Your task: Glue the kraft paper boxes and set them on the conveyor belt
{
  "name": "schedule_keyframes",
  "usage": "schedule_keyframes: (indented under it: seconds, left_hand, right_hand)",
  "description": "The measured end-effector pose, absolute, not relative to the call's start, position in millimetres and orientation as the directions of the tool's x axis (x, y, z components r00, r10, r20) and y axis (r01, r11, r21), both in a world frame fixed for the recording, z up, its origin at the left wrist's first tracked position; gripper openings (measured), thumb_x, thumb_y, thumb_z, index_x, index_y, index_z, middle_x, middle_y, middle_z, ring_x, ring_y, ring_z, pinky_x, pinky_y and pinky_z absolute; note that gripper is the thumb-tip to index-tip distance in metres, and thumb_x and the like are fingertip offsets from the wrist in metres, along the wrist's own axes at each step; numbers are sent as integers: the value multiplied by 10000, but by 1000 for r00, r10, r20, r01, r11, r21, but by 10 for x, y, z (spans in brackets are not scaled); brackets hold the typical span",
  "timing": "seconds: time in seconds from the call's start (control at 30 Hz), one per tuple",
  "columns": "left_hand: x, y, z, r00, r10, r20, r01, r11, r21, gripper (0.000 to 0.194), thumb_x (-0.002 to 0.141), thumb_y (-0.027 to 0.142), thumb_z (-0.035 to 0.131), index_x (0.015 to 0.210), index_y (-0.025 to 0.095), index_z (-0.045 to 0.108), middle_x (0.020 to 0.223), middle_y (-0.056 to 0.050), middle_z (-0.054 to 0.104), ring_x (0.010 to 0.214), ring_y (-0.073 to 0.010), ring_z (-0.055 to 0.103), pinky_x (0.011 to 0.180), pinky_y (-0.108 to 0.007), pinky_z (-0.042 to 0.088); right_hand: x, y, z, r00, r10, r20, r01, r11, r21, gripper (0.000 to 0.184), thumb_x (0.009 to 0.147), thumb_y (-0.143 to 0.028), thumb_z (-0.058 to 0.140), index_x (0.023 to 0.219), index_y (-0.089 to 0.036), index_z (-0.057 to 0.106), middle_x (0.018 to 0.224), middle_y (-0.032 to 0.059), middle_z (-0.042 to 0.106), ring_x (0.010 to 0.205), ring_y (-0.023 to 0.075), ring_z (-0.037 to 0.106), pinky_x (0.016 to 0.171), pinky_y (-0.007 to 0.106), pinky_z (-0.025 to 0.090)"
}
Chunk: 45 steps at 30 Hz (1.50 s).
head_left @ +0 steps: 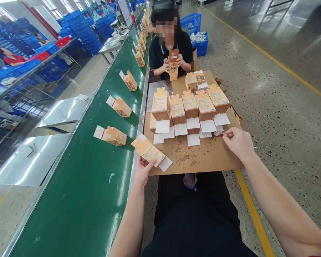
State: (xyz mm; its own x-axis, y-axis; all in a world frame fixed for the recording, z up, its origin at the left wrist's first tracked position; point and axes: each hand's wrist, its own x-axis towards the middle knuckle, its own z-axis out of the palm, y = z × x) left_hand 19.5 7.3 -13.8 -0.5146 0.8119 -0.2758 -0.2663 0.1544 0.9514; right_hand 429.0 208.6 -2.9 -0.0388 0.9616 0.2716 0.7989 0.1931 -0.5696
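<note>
My left hand grips an orange-and-white cardboard box by its lower side. The box is tilted over the table's left edge, with a white flap hanging out at its near end. At the right, my right hand has its fingers pinched together just above the cardboard. A small white looped item lies beside these fingertips; whether they hold it is unclear. Ahead of both hands, several similar boxes are stacked with their white flaps out toward me.
A green conveyor belt runs along my left, carrying several upright boxes. Brown cardboard covers the table and bears small scraps. Across from me a co-worker holds another box. Blue crates stand on the floor behind.
</note>
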Motion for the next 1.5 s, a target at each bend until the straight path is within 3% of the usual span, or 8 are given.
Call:
schedule_keyframes:
  seconds: [0.17,0.33,0.67,0.83,1.07,1.23,1.37,1.5]
  left_hand:
    - [281,66,-155,-533,802,-270,-260,148,954,830,606,417,1113,1275,225,660,1303,-148,806,1295,-345,769,1205,-547,551]
    - [313,60,-140,-537,803,-258,-237,150,960,831,600,414,1116,1260,227,647,1294,-145,811,1286,-347,778,1195,-545,567]
    - [319,65,-115,-543,805,-240,-174,172,970,854,597,454,1102,1269,243,620,1282,-147,792,1242,-352,784,1149,-551,596]
    - [439,18,-122,-552,817,-166,-91,139,986,874,596,455,1086,1277,261,574,1318,-138,755,1265,-338,766,1131,-521,605]
    - [764,-201,-142,-629,777,-30,236,228,945,805,641,353,1044,1246,282,517,1246,-99,736,1173,-335,787,1039,-500,635]
    - [815,-207,-209,-647,758,-78,205,272,940,778,635,370,1055,1226,287,557,1148,-104,779,1120,-383,800,1011,-505,634]
    - [612,-177,-209,-664,745,-58,188,242,952,855,608,423,1080,1275,279,566,1244,-122,768,1238,-408,772,1109,-586,612]
    - [-17,-257,-24,-802,588,111,217,114,969,965,620,473,1085,1369,296,502,1472,-125,682,1458,-417,657,1245,-637,529]
  right_hand:
    - [4099,1508,-31,50,935,350,639,240,-731,178,921,-400,701,834,-246,713,712,47,747,612,202,685,622,314,600]
    - [3285,694,-184,-262,933,248,322,327,-888,183,995,-339,671,840,-252,717,697,19,735,562,165,671,535,271,582]
    - [2685,445,-496,-494,837,235,261,401,-878,195,967,-195,596,783,-259,586,677,-14,664,587,151,631,580,260,530]
    - [2890,550,-474,-341,901,269,273,369,-888,194,1009,-261,619,818,-258,645,698,-3,695,573,154,647,584,266,563]
    - [3320,472,-313,-108,960,257,310,278,-909,254,1011,-361,696,783,-249,714,631,-4,681,512,144,607,537,261,563]
    - [3419,382,-218,-78,966,246,332,258,-907,264,1007,-370,698,772,-254,734,629,4,690,515,153,620,535,272,577]
    - [3387,389,-180,-91,967,239,309,255,-916,315,1008,-442,709,754,-256,720,604,3,680,494,155,614,509,272,572]
    - [3540,489,-172,13,967,256,342,236,-910,336,1014,-508,722,798,-251,744,621,17,698,510,166,638,538,290,591]
